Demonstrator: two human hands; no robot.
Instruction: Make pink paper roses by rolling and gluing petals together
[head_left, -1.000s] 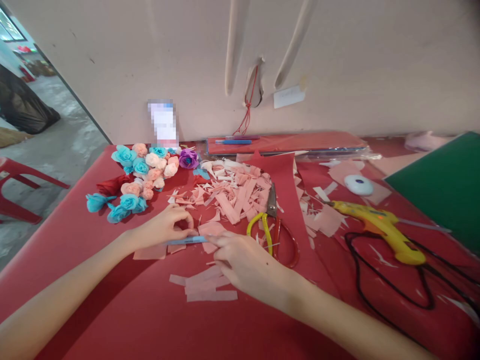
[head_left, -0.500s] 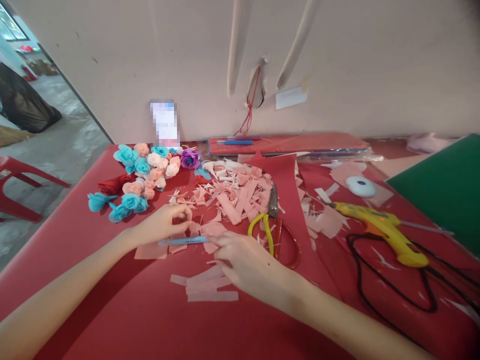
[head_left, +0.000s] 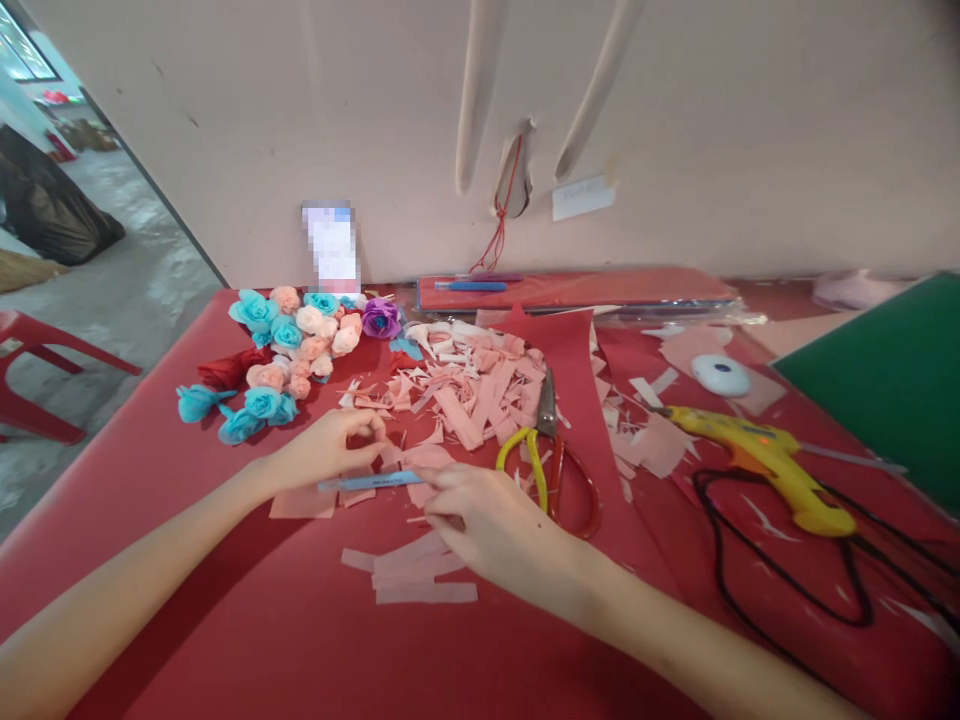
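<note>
R hand (head_left: 491, 515) pinched the blue pen (head_left: 373, 481) by its right end, just below-left of frame ctr, long axis near-horiz., other end passing under curled L hand (head_left: 326, 450), grip unclear.

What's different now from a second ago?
The left hand's fingertips have drawn back slightly, up and away from the pen, so more of its barrel shows. Whether they pinch a scrap of paper I cannot tell. The right hand grips the pen as before. The flowers, scissors and glue gun stayed put.
</note>
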